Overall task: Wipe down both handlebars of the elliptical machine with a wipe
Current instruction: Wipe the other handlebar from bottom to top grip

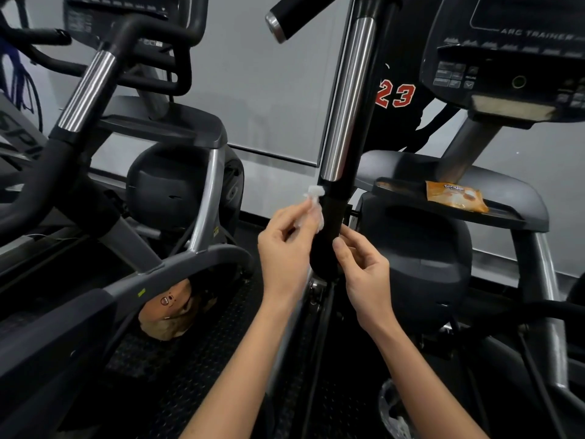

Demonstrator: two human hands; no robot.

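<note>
**Both hands at the foot of the handlebar, wipe in the left**

The left hand (286, 248) pinches a crumpled white wipe (315, 201) between thumb and fingertips and holds it against the left side of the handlebar (329, 236). The right hand (364, 274) has loosely curled fingers, with index tip and thumb against the bar's right side. I cannot tell whether it pinches a hidden end of the wipe or only steadies the bar.

The handlebar is a rigid tube fixed to the elliptical machine (418, 248), so it should not give under pressure, though it may swing on its pivot; a steadying hand low on the bar looks sensible. The wipe is light, limp and probably damp. It will bunch and slip from a loose pinch, so it is best spread flat under the fingers and wrapped partly round the tube.

The machine's housing is smooth, rounded, matt black plastic. The bar's lower section is dull black, likely a grippy coating that will drag at the wipe. Above it sits a polished chrome sleeve (348, 99), slick and reflective, where the wipe should glide. An orange packet (456, 196), glossy and soft-sided, lies on the machine's black shelf (512, 198), near its front edge.
</note>
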